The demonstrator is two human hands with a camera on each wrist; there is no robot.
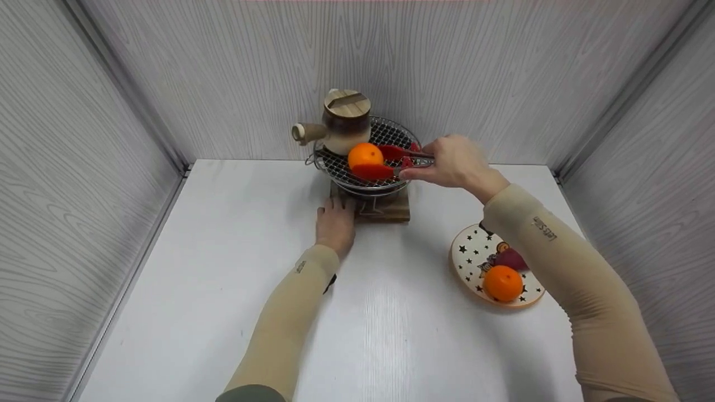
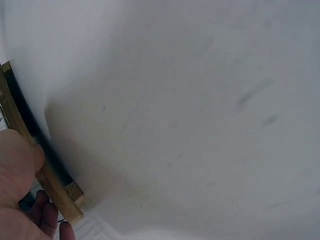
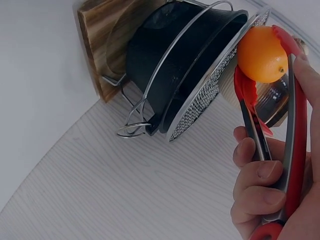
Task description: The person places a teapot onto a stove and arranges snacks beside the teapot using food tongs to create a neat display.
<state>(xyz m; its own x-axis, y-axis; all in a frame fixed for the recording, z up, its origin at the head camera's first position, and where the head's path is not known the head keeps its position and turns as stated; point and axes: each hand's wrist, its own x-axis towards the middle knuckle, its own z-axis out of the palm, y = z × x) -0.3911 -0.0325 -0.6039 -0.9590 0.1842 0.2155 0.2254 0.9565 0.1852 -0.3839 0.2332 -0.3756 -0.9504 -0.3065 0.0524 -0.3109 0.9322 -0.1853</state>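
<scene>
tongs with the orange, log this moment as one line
right hand: grips red tongs | orange: held in tongs, above mesh, contact unclear | left hand: grips wooden base | plate: second orange

The right sleeve (image 1: 592, 296) bears dark lettering (image 1: 544, 229) that reads "Let's Slim", the words running in one slanting line along the forearm, near the cuff. The left sleeve (image 1: 287, 312) also carries small dark print (image 1: 301, 266) near its cuff, at about the same place; it looks like the same two words, but is too small and blurred in the head view to read for certain.
</scene>
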